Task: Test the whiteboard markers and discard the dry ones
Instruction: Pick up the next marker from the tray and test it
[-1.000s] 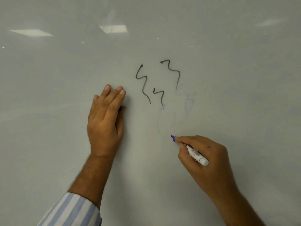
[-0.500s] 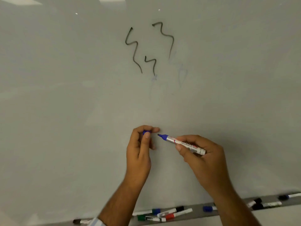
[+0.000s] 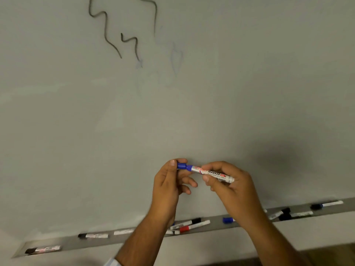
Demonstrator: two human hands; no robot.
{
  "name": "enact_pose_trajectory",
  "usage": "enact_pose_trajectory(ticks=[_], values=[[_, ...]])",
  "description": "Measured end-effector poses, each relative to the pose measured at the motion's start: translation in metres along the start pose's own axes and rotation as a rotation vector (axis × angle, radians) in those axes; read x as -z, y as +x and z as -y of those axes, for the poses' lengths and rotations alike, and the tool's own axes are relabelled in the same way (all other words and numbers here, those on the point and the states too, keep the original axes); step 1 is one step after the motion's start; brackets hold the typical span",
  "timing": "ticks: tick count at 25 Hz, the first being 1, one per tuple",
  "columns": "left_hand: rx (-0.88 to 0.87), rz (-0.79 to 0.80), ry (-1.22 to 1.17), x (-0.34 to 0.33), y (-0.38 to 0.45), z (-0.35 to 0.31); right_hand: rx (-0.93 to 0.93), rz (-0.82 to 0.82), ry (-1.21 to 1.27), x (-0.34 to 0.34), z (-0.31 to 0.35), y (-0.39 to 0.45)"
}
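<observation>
My right hand (image 3: pixel 230 185) grips the white barrel of a blue whiteboard marker (image 3: pixel 211 173) in front of the whiteboard (image 3: pixel 249 83). My left hand (image 3: pixel 169 187) pinches the blue cap (image 3: pixel 181 166), which sits over the marker's tip end. Dark squiggles (image 3: pixel 123 37) stand high on the board, with very faint bluish marks (image 3: pixel 175 58) beside and below them.
A grey tray (image 3: pixel 146 238) runs along the board's lower edge and holds several capped markers: black ones (image 3: pixel 92 235) at the left, a red one (image 3: pixel 192 227) in the middle, a blue one (image 3: pixel 227 220) and black ones (image 3: pixel 294 214) at the right.
The right hand left the board with the marker after drawing almost nothing. Both hands came down and together, and the cap held by the left hand now covers the tip. The view tilted downward.
</observation>
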State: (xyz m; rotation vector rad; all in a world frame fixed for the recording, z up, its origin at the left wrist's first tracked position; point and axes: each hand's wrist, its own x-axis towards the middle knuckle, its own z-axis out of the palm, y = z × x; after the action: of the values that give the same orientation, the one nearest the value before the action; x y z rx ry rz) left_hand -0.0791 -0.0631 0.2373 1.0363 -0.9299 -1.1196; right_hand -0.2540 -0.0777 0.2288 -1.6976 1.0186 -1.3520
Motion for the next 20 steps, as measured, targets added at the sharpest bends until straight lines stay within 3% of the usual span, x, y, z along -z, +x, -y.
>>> enact_pose_trajectory(ticks=[5,11,16,20], values=[[0.181,0.067,0.092,-0.027,-0.004,0.033,-0.098,0.04,0.057,0.038,-0.037,-0.012],[0.215,0.106,0.211,-0.077,-0.004,0.095,-0.271,-0.076,0.142,0.083,-0.089,-0.043],[0.269,0.152,0.369,-0.106,-0.009,0.15,-0.458,-0.007,0.121,0.128,-0.128,-0.075],[0.462,0.127,0.429,-0.129,-0.018,0.219,-0.692,-0.165,0.068,0.148,-0.168,-0.133]])
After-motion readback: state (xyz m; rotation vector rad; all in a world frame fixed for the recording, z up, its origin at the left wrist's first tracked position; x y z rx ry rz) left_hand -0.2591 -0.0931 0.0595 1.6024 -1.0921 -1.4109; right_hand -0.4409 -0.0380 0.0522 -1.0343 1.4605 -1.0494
